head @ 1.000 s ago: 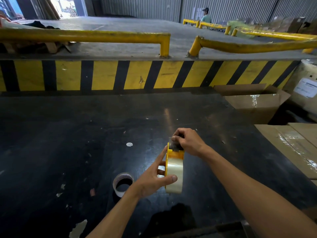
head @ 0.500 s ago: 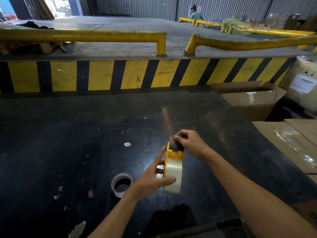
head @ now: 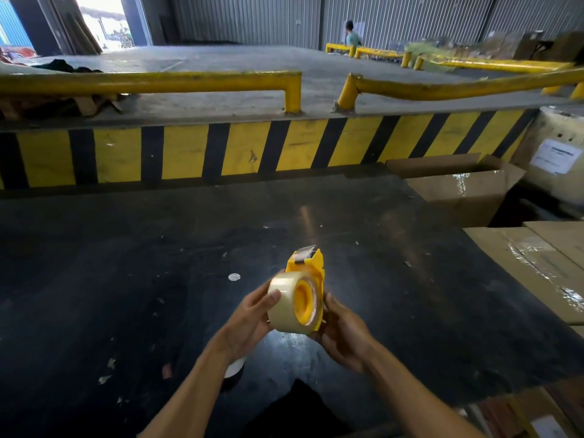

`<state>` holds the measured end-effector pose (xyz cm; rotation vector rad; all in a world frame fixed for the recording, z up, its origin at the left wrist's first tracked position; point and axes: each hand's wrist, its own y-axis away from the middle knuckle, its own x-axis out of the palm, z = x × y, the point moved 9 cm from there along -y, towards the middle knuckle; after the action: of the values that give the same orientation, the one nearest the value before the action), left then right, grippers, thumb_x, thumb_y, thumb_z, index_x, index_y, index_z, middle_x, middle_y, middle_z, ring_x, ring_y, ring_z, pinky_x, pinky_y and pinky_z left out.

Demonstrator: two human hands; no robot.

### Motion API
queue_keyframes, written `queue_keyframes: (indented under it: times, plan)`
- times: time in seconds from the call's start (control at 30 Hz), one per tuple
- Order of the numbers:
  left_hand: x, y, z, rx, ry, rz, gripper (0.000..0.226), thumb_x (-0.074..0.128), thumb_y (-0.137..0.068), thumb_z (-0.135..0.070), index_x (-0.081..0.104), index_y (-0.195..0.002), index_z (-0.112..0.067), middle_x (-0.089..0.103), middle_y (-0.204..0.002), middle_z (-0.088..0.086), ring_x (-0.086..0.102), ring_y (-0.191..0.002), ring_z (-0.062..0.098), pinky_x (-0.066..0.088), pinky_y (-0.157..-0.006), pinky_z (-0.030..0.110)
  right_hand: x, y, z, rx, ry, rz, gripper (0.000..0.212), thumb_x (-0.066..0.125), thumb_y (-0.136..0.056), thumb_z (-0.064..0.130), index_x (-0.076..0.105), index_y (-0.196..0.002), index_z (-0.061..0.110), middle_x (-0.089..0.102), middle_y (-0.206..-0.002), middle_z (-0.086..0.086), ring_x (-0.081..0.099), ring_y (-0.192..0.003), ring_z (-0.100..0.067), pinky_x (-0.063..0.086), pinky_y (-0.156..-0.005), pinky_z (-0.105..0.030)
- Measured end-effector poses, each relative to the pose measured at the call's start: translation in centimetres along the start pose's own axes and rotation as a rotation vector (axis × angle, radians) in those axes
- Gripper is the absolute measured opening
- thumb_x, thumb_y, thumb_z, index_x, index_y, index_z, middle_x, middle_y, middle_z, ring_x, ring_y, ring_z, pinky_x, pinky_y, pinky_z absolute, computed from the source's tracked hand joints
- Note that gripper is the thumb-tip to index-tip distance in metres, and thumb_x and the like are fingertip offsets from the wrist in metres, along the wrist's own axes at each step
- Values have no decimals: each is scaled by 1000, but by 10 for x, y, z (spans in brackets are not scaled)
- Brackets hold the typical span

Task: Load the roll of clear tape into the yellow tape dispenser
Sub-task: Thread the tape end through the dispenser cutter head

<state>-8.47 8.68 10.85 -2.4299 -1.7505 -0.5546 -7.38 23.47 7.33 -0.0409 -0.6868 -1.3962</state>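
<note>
Dispenser (head: 311, 273) looks like smooth yellow plastic, the tape (head: 286, 306) on it glossy and clear. Table (head: 126, 263) beneath is dark, scuffed, slightly shiny. Boxes (head: 537, 267) right of it: matt cardboard.

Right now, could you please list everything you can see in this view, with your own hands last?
Tape dispenser: one, yellow, held upright above the table.
Roll of clear tape: one, clear, seated on the dispenser's yellow hub.
Table: one, black, scuffed, filling the foreground.
Tape core: one, pale, on the table, mostly hidden under the left wrist.
Cardboard boxes: several, brown, right of the table.
Hazard barrier: one, yellow and black stripes, behind the table.
Guard rails: several, yellow, on the dock beyond.
Person: one, far background.
Left hand: on the roll's outer face.
Right hand: supporting the dispenser from behind.
</note>
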Motion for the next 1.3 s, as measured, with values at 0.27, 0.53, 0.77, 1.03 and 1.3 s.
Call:
queue_keyframes:
  times: [0.27,0.53,0.77,1.03,1.3]
  plan:
    - [-21,3,-30,-4,-240,-55,52,51,-95,-41,44,-146,-44,61,-141,-8,62,-126,23,55,-96,46,19,10,16,-85,-93,180,46,56,-95,25,52,-140,37,65,-134,-6,67,-108,-24,54,-87,-39]
    - [-21,3,-86,292,-868,-373,46,51,-103,-21,43,-139,-49,62,-105,13,59,-90,10,52,-92,36,21,4,35,-245,-56,114,65,71,-83,13,52,-139,39,67,-110,-18,63,-96,-33,53,-78,-38]
    - [55,-8,-66,226,-1115,-309,61,49,-101,-40,17,-151,-56,65,-110,3,64,-99,23,54,-89,44,20,7,42,-468,191,-92,56,73,-86,8,53,-134,28,71,-107,-16,74,-92,-29,61,-75,-37]
    - [34,-5,-58,318,-917,-427,68,55,-99,-15,27,-148,-53,62,-97,8,59,-70,17,55,-71,41,19,12,41,-525,431,-57,52,64,-94,10,51,-142,24,60,-134,-9,65,-116,-18,58,-93,-35]
    - [13,0,-36,321,-746,-356,57,46,-104,-7,41,-142,-49,62,-103,-9,47,-67,0,42,-70,14,8,14,58,-541,431,-132,31,50,-101,12,61,-127,22,72,-112,-4,70,-96,-13,54,-69,-23]
